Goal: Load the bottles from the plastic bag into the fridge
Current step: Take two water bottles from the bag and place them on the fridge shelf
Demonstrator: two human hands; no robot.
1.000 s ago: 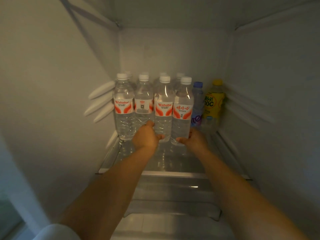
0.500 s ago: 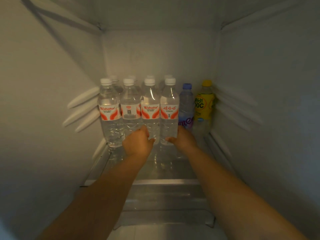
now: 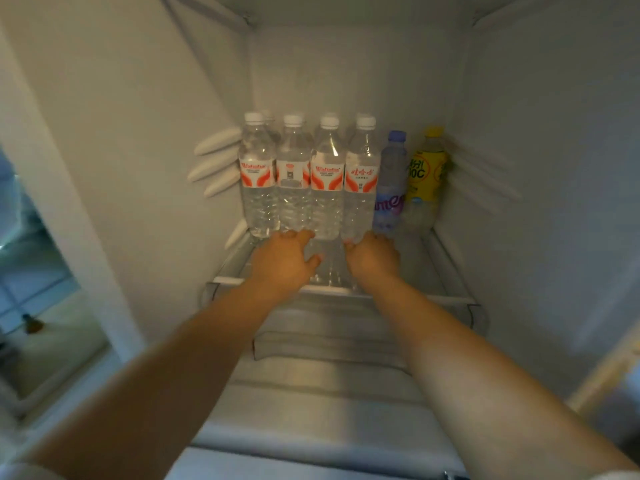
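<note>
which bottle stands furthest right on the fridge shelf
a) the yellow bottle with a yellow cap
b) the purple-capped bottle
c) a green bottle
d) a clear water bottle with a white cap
a: the yellow bottle stands at the right end of the row by the fridge wall, with the purple-capped bottle to its left and the white-capped water bottles further left.

The water bottles point(image 3: 293, 181) in front of me are clear with white caps and white labels marked with orange-red swooshes and red lettering. Beside them stands a pale blue bottle point(image 3: 391, 181) with a blue cap and purple lettering, then a yellow bottle point(image 3: 426, 174) with a yellow cap and dark print. The fridge walls point(image 3: 145, 133) are plain white.
</note>
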